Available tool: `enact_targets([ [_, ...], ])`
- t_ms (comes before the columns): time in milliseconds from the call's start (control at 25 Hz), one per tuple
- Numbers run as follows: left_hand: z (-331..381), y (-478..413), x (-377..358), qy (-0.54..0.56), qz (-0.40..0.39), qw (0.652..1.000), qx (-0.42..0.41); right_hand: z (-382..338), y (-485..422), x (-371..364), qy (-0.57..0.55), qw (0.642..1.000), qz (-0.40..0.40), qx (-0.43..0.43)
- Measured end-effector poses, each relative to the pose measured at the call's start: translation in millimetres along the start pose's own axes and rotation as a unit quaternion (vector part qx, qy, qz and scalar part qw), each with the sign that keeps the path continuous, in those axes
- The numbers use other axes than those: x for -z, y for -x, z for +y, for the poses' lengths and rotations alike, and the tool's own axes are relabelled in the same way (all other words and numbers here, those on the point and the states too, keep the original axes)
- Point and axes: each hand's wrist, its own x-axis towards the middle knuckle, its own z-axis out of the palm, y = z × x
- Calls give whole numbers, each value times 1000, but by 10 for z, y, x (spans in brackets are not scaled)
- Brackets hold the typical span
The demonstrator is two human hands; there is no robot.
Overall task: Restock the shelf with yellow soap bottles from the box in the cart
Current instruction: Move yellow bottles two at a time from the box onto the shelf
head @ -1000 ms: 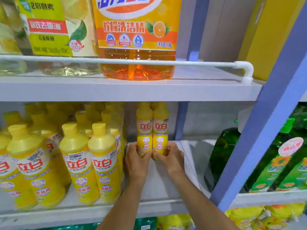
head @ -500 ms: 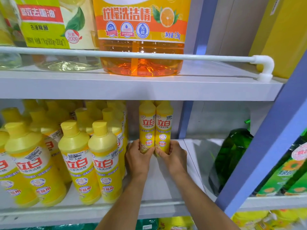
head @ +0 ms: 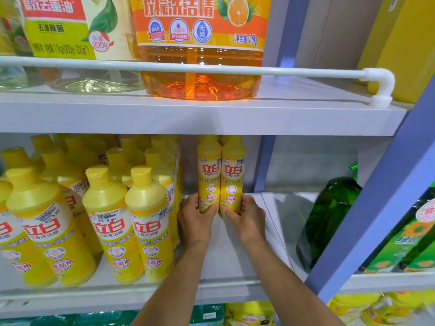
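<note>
Left hand point(head: 196, 217) grips the base of one yellow soap bottle point(head: 209, 175), and right hand point(head: 247, 217) grips the base of a second bottle point(head: 233, 175). Both stand upright, touching side by side, deep on the white shelf point(head: 235, 262), just right of a crowd of matching bottles point(head: 113, 222).

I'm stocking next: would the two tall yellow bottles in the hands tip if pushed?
Probably tippy: the two yellow bottles are tall and narrow, gripped by the left hand and right hand near the base. Likely stiff: their walls show no denting. Side by side, they may steady each other.
</note>
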Motion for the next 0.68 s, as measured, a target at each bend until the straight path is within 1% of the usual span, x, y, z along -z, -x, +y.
enact_targets([
  [160,-31,-19,-14,-5,-5,1000,0,9,1,-6,5,1000,1,8],
  [440,-42,-20,-12,-22,-12,1000,5,2,12,-4,49,998,3,29],
  [560,25,-19,30,-25,-54,998,20,-51,37,20,95,994,-17,47],
  [680,195,72,154,-104,-110,988,15,-128,112,177,148,984,-60,74],
])
